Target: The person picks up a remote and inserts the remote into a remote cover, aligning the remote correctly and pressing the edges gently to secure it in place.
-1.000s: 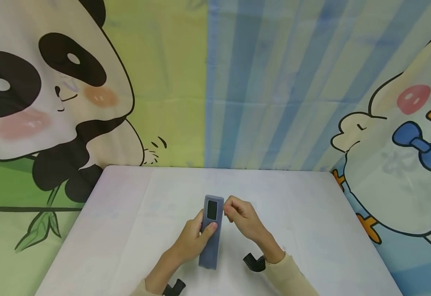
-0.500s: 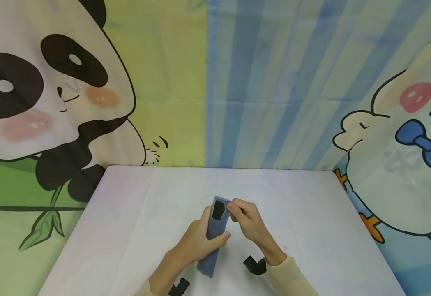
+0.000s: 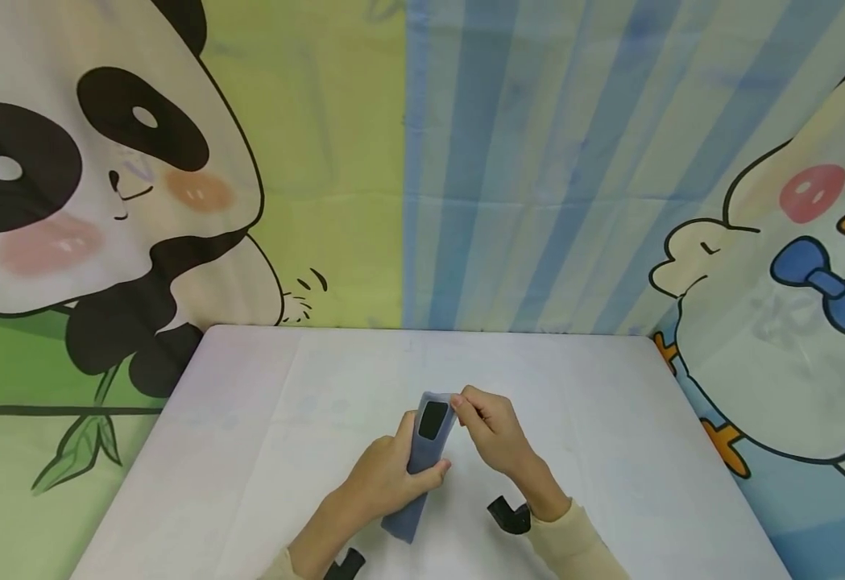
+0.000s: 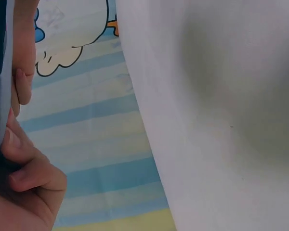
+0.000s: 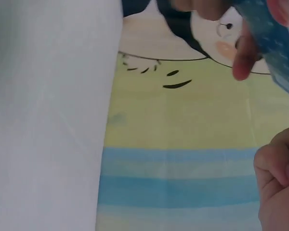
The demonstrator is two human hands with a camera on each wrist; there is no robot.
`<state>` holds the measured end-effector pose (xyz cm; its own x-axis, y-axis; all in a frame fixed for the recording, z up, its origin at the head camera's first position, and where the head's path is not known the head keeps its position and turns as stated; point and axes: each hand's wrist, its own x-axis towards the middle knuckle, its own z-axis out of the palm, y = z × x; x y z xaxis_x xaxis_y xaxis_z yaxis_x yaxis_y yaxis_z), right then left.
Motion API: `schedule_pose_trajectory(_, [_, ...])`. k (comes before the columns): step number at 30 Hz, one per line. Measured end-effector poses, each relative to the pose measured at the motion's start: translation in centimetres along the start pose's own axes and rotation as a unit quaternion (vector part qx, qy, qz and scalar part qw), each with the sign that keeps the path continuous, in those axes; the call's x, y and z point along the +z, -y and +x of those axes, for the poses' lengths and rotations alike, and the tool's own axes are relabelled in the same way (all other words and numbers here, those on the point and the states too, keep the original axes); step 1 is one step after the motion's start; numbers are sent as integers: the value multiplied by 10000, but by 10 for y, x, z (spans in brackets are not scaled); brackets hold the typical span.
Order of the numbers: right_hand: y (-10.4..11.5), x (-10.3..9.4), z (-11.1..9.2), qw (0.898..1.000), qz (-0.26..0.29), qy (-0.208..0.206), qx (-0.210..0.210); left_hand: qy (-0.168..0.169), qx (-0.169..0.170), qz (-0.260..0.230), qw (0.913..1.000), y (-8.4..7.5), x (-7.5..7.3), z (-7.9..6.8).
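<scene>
A long, narrow blue-grey box-like thing (image 3: 422, 455) with a dark rounded window near its far end leans in the head view; its exact kind is unclear. My left hand (image 3: 390, 477) grips it around the middle, thumb across the right edge. At the upper right corner, my right hand (image 3: 493, 427) pinches the edge between thumb and curled fingers. The left wrist view catches only a side strip of the blue-grey thing (image 4: 0, 96) beside the left fingers. In the right wrist view its bluish side (image 5: 274, 45) appears at top right, above the right hand (image 5: 282, 173).
A white table (image 3: 306, 403) lies beneath both hands. Behind it hangs a printed cloth (image 3: 509, 161) with a panda, stripes and a duck. Black wrist camera mounts (image 3: 511, 515) sit by both wrists.
The right hand has come from just beside the thing's top to pinching its corner. The blue-grey thing has tilted to the right, and the left thumb has shifted toward its right edge.
</scene>
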<state>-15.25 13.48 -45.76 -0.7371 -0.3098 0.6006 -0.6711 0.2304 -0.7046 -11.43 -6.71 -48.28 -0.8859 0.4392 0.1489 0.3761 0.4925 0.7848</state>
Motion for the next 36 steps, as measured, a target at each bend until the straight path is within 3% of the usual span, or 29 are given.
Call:
schedule_pose_trajectory(6, [0,5,3,9971,-357,110,-666,-574,208,255,9978,-2,-1,1])
schedule_pose_trajectory(12, [25,4,16,9953,-432,-296,-818,-1202,377,419,9912,-2,2,2])
schedule_pose_trajectory(16, [33,3,21,9944,-141,-439,-953,-1455,438,676,9861,0,5,4])
schedule_pose_trajectory(20, [31,7,21,9935,77,-663,-922,-1481,421,758,9852,2,7,4])
schedule_pose_trajectory(27, [14,15,16,9850,-220,-1165,-1252,-1448,434,1065,9828,3,8,2])
schedule_pose_trajectory(36, [1,15,10,9793,-516,-1084,-1630,-1123,473,736,9898,1,2,1])
